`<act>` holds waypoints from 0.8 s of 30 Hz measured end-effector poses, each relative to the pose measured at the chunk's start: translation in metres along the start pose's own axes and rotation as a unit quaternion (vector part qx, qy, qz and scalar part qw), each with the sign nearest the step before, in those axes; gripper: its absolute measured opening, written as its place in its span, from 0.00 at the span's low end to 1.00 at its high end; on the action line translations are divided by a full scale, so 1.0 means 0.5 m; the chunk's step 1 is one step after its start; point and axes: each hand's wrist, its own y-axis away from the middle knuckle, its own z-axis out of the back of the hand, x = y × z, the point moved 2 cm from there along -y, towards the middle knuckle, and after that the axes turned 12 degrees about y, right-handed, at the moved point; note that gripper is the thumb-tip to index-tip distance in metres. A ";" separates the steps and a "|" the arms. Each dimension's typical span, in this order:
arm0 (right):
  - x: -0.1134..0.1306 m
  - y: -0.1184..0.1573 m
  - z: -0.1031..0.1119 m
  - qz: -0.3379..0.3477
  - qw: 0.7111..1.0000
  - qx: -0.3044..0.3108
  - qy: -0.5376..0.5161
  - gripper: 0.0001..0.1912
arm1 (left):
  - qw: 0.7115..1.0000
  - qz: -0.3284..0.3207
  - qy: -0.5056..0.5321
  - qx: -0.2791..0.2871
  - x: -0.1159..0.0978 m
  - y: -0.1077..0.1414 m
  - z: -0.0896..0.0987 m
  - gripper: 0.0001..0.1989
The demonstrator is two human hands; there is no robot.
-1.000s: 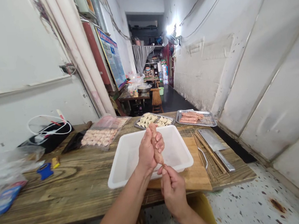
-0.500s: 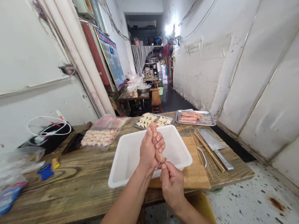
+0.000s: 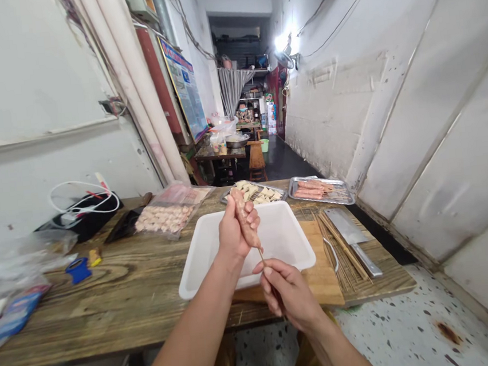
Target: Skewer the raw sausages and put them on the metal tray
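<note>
My left hand (image 3: pixel 234 230) is wrapped round a pale pink sausage (image 3: pixel 247 223), held tilted over a white plastic tub (image 3: pixel 206 241). A thin wooden skewer (image 3: pixel 261 254) comes out of the sausage's lower end. Below it, my right hand (image 3: pixel 286 288) pinches the skewer between thumb and fingers, a little apart from the sausage. The skewer's upper part is hidden inside the sausage. Under the tub's right side lies a wooden cutting board (image 3: pixel 322 279).
Right of the board lie loose skewers (image 3: pixel 345 248) and a cleaver (image 3: pixel 350 233). Behind the tub are a tray (image 3: pixel 283 196) of pale folded pieces and a metal tray (image 3: pixel 349 196) of skewered sausages. A bag of meat pieces (image 3: pixel 164 213) lies left. A person (image 3: pixel 243 114) sits far back.
My right hand has moved down from the sausage's lower end, and a length of skewer now shows between them. My left hand and the sausage have shifted slightly left and up.
</note>
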 end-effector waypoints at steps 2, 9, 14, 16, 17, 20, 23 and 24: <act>-0.001 -0.003 -0.001 0.007 1.000 0.000 -0.003 0.16 | 1.000 0.010 -0.006 -0.013 0.001 0.000 0.000 0.11; -0.007 -0.011 0.001 -0.039 0.996 0.023 -0.072 0.18 | 0.999 0.026 -0.046 -0.007 0.010 -0.007 0.012 0.13; -0.018 -0.016 0.008 -0.060 0.988 0.077 -0.122 0.15 | 0.998 0.038 -0.055 -0.005 0.012 -0.014 0.030 0.13; -0.020 -0.017 0.009 -0.019 0.995 0.034 -0.088 0.17 | 0.998 0.042 -0.046 -0.003 0.013 -0.016 0.034 0.13; -0.021 -0.016 0.008 -0.007 0.997 0.016 -0.073 0.18 | 0.998 0.041 -0.039 -0.003 0.013 -0.016 0.035 0.13; -0.024 -0.013 0.004 -0.018 0.998 0.002 -0.063 0.19 | 0.999 0.035 -0.022 -0.004 0.012 -0.015 0.034 0.13; -0.030 -0.009 0.001 -0.027 0.997 0.017 -0.077 0.16 | 0.999 0.045 -0.012 0.003 0.012 -0.012 0.032 0.13; -0.032 -0.008 0.001 -0.025 0.996 0.017 -0.083 0.16 | 0.999 0.049 -0.009 0.007 0.013 -0.012 0.032 0.13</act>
